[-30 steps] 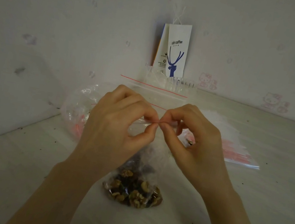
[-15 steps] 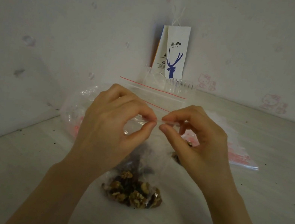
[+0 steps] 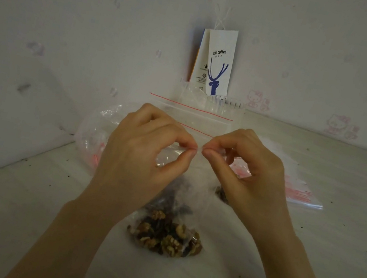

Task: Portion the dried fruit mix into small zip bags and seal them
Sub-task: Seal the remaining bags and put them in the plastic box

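Head view: looking down over both forearms at a pale surface point(image 3: 331, 238) in a wall corner.
Small zip bag point(image 3: 195, 190): stands upright at the middle of the surface, its top edge lifted between the two hands and its bottom resting on the surface.
Dried fruit mix point(image 3: 165, 236): walnut pieces and dark fruit heaped in the bottom of the small zip bag.
Left hand point(image 3: 145, 156): thumb and forefinger pinch the top edge of the small zip bag, at its middle; the other fingers are curled.
Right hand point(image 3: 245, 171): pinches the same top edge with thumb and forefinger, its fingertips almost touching the left hand's.
Seal: I cannot tell whether the strip is pressed closed.
Empty zip bag point(image 3: 189, 113): clear with a red line, just behind the small zip bag.
Flat zip bags point(image 3: 300, 193): a pile with red strips, behind and right of the small zip bag.
Crumpled plastic point(image 3: 95, 133): behind and left of the small zip bag.
Brown pieces point(image 3: 221, 194): just right of the small zip bag, partly hidden under the right hand.
Clear cup point(image 3: 225, 103): well behind the small zip bag.
Paper coffee bag point(image 3: 217, 64): farthest behind the small zip bag, against the wall corner.
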